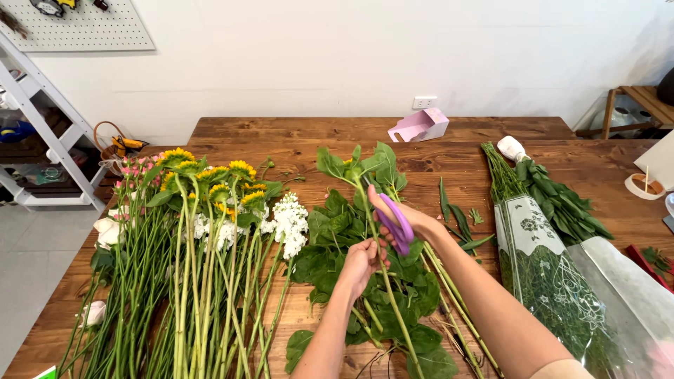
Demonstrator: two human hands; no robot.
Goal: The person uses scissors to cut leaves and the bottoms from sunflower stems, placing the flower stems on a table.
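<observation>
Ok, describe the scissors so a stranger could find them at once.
Start at the wooden table and find the leafy green stems in its middle. There the right hand grips the scissors, the only purple thing among the greenery.

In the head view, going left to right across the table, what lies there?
Long-stemmed sunflowers → white blossom cluster → left hand on a leafy green stem → right hand with purple scissors → patterned wrapped bundle → roll of tape.
</observation>
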